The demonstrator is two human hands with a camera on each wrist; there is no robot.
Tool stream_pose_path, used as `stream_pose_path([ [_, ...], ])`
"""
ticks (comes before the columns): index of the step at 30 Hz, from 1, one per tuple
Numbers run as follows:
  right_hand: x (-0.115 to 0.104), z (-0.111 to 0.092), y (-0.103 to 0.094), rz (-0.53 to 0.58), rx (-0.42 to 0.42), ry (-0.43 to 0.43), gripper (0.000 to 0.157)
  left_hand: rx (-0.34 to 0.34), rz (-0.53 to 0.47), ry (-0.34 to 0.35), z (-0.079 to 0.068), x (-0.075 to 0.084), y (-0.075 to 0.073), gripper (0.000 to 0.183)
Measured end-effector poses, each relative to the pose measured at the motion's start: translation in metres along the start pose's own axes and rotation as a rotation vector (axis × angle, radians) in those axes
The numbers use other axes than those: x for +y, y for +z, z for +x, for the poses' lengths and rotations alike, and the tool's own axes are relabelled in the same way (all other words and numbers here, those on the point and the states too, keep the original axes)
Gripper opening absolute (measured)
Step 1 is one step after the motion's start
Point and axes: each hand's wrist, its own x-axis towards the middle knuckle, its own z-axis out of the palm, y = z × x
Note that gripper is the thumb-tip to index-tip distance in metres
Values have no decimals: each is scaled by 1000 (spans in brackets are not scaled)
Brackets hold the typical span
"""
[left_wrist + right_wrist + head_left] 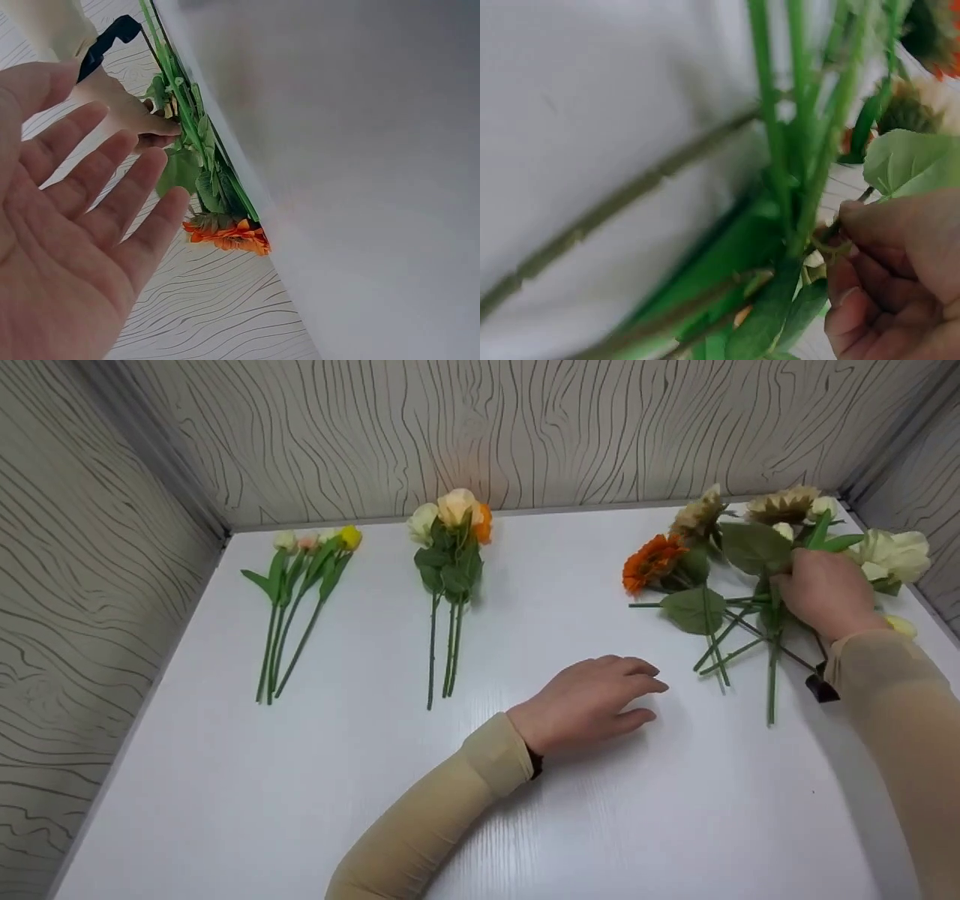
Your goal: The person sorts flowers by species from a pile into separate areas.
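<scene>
At the right of the head view, my right hand (829,592) reaches into a loose pile of artificial flowers. Thumb and fingers pinch a thin flower stem (865,196) in the right wrist view; its bloom cannot be told from the others. Around that hand lie an orange flower (651,562), tan sunflowers (784,505), a large cream flower (892,556) and a broad green leaf (754,547). Green stems cross one another below them. My left hand (592,701) hovers over the table left of the pile, holding nothing, fingers spread in the left wrist view.
Several tulips (279,577) in white, pink and yellow lie side by side at the left of the white table (262,795). A bunch of roses (457,508), cream, peach and orange, lies at the back middle. Wood-grain patterned panels (525,435) rise behind and beside the table.
</scene>
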Motion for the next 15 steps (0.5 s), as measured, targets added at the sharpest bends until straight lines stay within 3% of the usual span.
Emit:
stream_pose_path([
  [9, 1, -7, -23, 153, -126, 69, 46, -10, -28, 4, 1, 0, 0, 38],
  [15, -4, -11, -28, 196, -173, 70, 51, -9, -34, 7, 1, 2, -1, 38],
])
